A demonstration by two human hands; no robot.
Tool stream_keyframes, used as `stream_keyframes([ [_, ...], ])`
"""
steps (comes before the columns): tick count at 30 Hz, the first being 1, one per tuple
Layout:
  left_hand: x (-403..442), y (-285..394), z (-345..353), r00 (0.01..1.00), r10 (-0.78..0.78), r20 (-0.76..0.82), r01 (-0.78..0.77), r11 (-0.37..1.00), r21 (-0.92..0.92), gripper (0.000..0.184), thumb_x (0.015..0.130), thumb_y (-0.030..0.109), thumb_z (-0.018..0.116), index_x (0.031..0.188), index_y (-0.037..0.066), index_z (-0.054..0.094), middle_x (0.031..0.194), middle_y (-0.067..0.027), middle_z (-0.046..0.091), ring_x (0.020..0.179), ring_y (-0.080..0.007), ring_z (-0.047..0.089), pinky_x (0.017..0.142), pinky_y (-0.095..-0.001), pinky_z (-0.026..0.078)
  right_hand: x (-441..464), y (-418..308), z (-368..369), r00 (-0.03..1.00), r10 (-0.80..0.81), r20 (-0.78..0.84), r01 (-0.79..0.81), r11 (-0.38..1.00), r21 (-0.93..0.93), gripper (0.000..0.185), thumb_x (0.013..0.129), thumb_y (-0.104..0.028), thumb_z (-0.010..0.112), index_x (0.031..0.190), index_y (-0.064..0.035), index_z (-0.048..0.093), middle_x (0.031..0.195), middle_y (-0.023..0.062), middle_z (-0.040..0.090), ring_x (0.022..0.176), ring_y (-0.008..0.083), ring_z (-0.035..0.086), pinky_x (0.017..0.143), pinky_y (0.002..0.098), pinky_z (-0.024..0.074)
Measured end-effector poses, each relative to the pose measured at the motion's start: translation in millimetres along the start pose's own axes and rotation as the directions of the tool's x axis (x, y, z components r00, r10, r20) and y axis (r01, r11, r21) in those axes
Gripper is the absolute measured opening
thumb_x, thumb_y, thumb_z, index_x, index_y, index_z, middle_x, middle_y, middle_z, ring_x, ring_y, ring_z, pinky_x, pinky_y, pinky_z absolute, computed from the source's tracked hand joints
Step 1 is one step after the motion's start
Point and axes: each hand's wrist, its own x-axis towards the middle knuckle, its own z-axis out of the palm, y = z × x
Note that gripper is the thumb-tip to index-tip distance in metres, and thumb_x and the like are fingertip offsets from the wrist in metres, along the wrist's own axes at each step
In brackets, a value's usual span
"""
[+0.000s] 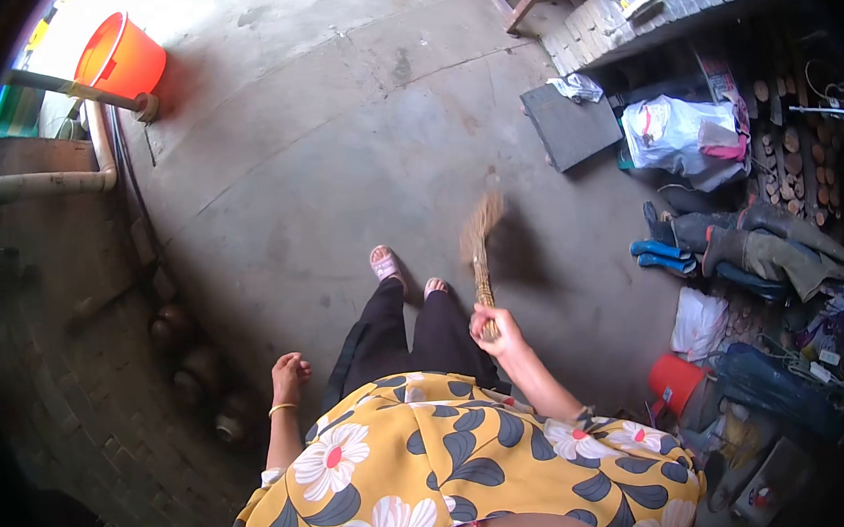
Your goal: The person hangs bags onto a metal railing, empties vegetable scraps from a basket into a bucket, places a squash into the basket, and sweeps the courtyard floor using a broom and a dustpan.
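My right hand (501, 332) is wrapped round the bound handle of a short straw broom (481, 247). The broom points away from me, and its bristle end is smeared by motion a little above or on the grey concrete floor (301, 213); I cannot tell which. At my left side hangs my left hand (290, 374), its fingers curled in with nothing showing between them. It touches no object, and my dark trousers (373, 335) are nearest to it.
To the right lie a dark flat box (572, 126), white plastic bags (677, 138), blue-soled boots (664, 254) and a red bucket (677, 383). An orange bucket (124, 59) stands far left, near a pipe (45, 185). Round jars (200, 372) line the left wall.
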Motion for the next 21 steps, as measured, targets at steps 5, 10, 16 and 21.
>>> stream_keyframes([
  [5, -8.3, 19.6, -5.3, 0.997, 0.050, -0.066, -0.054, 0.996, -0.071, 0.014, 0.084, 0.016, 0.052, 0.092, 0.005, 0.053, 0.067, -0.0042, 0.056, 0.055, -0.0120, 0.054, 0.050, -0.0229, 0.044, 100.6, -1.8, 105.0, 0.996, -0.019, -0.092, 0.039, 0.976, 0.215, 0.015, 0.074, -0.009, 0.059, 0.063, -0.0087, 0.048, 0.051, 0.0042, 0.048, 0.046, 0.0162, 0.047, 0.046, 0.0281, 0.0383],
  [10, -19.1, 8.6, -31.7, 0.988, 0.027, -0.152, -0.044, 0.993, -0.109, 0.013, 0.084, 0.014, 0.050, 0.091, 0.005, 0.054, 0.065, -0.0045, 0.056, 0.053, -0.0127, 0.054, 0.048, -0.0234, 0.044, 169.0, -8.3, 241.0, 0.976, -0.040, 0.212, 0.004, 0.986, 0.169, 0.026, 0.075, -0.009, 0.060, 0.055, -0.0103, 0.044, 0.050, 0.0024, 0.047, 0.046, 0.0143, 0.045, 0.051, 0.0251, 0.0391],
  [16, -11.0, 15.9, -33.2, 0.984, -0.040, -0.171, 0.029, 0.997, -0.068, 0.014, 0.082, 0.014, 0.050, 0.092, 0.004, 0.053, 0.065, -0.0045, 0.056, 0.053, -0.0128, 0.054, 0.047, -0.0236, 0.045, 191.0, -60.0, 226.2, 0.875, -0.065, 0.480, -0.071, 0.963, 0.261, 0.011, 0.075, -0.005, 0.056, 0.076, -0.0032, 0.045, 0.057, 0.0008, 0.043, 0.049, 0.0095, 0.043, 0.049, 0.0229, 0.0402],
  [21, 13.6, 55.6, -1.0, 0.993, -0.009, -0.116, -0.002, 0.995, -0.095, 0.017, 0.083, 0.015, 0.050, 0.095, 0.003, 0.052, 0.067, -0.0047, 0.056, 0.054, -0.0126, 0.054, 0.048, -0.0231, 0.044, 110.7, -126.0, 152.5, 0.950, -0.075, 0.302, 0.052, 0.995, 0.082, 0.013, 0.078, -0.007, 0.055, 0.079, -0.0032, 0.042, 0.070, 0.0061, 0.047, 0.049, 0.0108, 0.042, 0.043, 0.0251, 0.0378],
])
